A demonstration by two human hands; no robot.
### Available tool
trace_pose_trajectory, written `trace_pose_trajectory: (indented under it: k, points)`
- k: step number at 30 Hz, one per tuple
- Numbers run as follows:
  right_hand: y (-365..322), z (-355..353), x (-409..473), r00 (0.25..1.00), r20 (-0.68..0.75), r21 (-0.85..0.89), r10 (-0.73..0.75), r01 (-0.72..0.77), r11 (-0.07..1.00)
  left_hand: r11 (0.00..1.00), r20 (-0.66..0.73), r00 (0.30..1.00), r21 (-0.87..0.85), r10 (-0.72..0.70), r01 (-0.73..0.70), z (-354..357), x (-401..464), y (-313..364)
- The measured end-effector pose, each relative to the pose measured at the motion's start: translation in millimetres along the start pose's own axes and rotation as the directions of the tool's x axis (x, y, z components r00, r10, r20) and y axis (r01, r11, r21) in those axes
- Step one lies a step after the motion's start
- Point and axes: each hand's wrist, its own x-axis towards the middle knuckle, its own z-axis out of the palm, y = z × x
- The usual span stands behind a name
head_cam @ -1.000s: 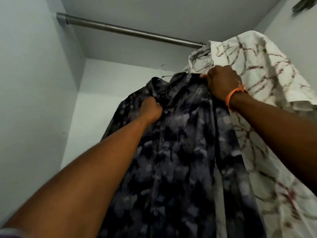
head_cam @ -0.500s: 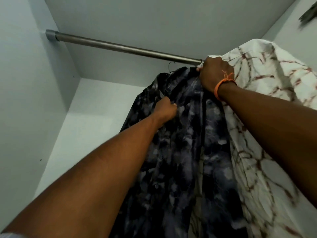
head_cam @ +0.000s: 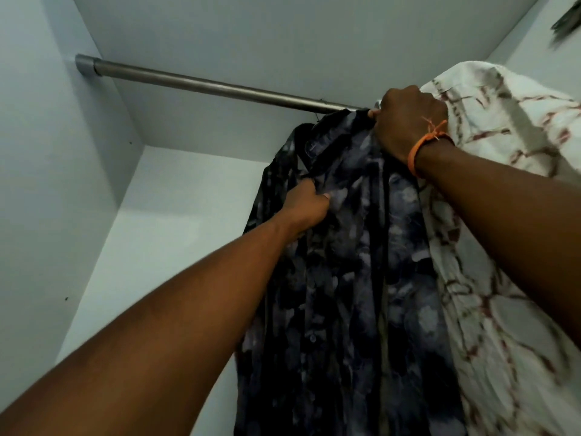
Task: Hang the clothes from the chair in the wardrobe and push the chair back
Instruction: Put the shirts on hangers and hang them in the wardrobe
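Two hands are raised inside the wardrobe, and both hold the same dark patterned shirt. The left hand has its fingers curled into the front of the shirt, a little below the collar, and pinches a fold of the cloth there. The right hand is higher, at the top of the shirt, just at the metal rail; its fingers are closed around the top edge of the cloth. What exactly is inside this grip I cannot tell, because the back of the hand covers it. An orange wristband is on the right wrist.

The dark shirt hangs down from the place near the rail, long and loose, and its lower part goes out of the view at the bottom. Just beside it, on the right, is a white shirt with brown-red line pattern, touching the dark shirt along its side. Its top is behind the right hand, so its fixing to the rail is hidden.

The rail runs from its bracket on the left wall toward the right hand. The wardrobe walls are pale grey.
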Motion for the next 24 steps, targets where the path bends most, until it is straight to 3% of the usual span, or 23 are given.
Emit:
trace_pose_trajectory:
  k: [6, 16, 24]
  points:
    - [0.0, -24.2, -3.3, 0.997, -0.02, 0.079, 0.078, -0.076, 0.994, 1.0, 0.014, 1.0, 0.021, -0.02, 0.02, 2.7, -13.0, 8.5]
    - [-25.6, -64.0, -43.2, 0.982, 0.081, 0.28, 0.17, -0.186, 0.942, 0.99, -0.003, 0.994, -0.082, -0.112, 0.111, -20.0, -66.4, 28.9]
    - [-68.3, -110.4, -149.1, 0.956, 0.081, 0.406, 0.281, -0.29, 0.867, 0.943, -0.123, 0.936, 0.006, -0.329, 0.332, -62.1, -155.9, 43.9]
